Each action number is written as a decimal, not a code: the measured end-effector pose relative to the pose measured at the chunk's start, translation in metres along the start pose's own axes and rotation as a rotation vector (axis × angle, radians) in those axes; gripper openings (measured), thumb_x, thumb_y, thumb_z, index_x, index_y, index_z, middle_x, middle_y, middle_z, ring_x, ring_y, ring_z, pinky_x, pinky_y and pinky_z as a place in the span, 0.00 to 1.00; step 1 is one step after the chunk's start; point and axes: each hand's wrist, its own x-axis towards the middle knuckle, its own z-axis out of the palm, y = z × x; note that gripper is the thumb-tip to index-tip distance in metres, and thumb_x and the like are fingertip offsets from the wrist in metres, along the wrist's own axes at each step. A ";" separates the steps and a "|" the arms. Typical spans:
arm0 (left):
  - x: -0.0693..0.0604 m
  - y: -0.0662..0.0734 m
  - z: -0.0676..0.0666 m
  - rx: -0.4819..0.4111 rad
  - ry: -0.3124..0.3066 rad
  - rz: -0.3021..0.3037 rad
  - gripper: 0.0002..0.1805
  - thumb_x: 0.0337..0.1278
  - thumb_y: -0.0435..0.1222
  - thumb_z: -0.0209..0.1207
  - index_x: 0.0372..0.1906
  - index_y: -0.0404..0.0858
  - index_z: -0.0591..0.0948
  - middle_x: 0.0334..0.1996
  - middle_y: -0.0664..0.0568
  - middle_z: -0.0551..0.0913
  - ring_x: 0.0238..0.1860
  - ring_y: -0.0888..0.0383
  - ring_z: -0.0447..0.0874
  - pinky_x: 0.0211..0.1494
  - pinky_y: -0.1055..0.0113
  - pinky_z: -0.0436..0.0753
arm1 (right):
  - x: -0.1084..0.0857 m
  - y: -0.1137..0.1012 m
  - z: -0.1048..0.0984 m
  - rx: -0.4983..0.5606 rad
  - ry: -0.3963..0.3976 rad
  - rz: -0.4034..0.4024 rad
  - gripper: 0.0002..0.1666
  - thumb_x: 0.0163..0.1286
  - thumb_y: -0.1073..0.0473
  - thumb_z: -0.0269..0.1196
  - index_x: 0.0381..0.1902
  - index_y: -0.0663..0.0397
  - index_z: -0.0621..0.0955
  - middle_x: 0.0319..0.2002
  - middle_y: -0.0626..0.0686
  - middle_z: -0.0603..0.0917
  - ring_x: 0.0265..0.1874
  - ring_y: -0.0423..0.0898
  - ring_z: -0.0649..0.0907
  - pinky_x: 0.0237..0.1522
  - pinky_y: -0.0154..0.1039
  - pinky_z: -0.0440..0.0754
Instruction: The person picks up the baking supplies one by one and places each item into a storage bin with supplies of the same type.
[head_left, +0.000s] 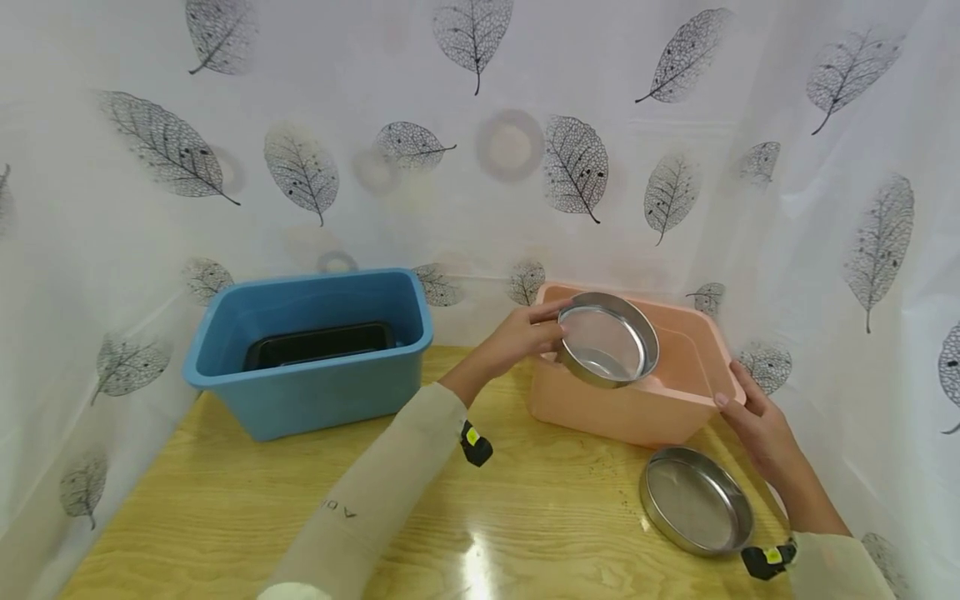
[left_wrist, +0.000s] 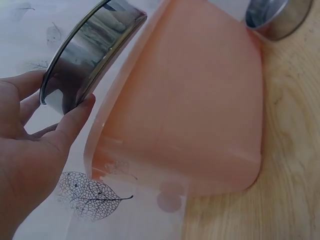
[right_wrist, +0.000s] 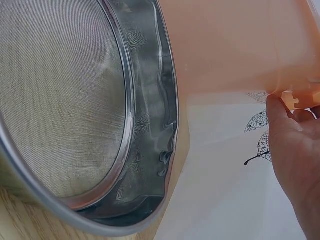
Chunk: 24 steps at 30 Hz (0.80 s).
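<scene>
My left hand (head_left: 521,340) pinches the rim of a round metal sieve (head_left: 600,337) and holds it tilted above the pink plastic tub (head_left: 607,417). In the left wrist view, the thumb lies along the outer wall of this sieve (left_wrist: 82,65), with the fingers at its other side. With thumb and fingers, my right hand (head_left: 761,433) grips the tub's right rim; the right wrist view shows that hand (right_wrist: 295,145) at the tub's edge. A second round sieve (head_left: 697,500) with fine mesh (right_wrist: 60,100) lies on the table, in front of the tub.
To the left stands a blue plastic tub (head_left: 322,396) with a black tray-like thing (head_left: 322,343) inside, partly hidden by the tub's wall. The wooden table (head_left: 525,508) ends against a white leaf-patterned curtain (head_left: 360,225) at the back and sides.
</scene>
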 end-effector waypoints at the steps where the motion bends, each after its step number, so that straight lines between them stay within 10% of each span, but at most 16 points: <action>1: 0.004 0.000 0.001 0.002 0.006 -0.009 0.30 0.71 0.37 0.59 0.74 0.51 0.70 0.67 0.43 0.76 0.58 0.49 0.85 0.56 0.58 0.86 | -0.001 0.000 0.000 0.001 0.001 0.000 0.43 0.80 0.63 0.51 0.83 0.42 0.45 0.82 0.58 0.43 0.57 0.24 0.77 0.55 0.21 0.77; 24: 0.053 -0.007 0.028 0.171 -0.060 0.004 0.30 0.73 0.31 0.55 0.76 0.44 0.67 0.69 0.40 0.74 0.37 0.61 0.81 0.37 0.70 0.77 | -0.001 0.001 0.002 0.027 0.005 -0.001 0.42 0.79 0.64 0.50 0.83 0.43 0.45 0.82 0.57 0.43 0.57 0.25 0.77 0.55 0.21 0.77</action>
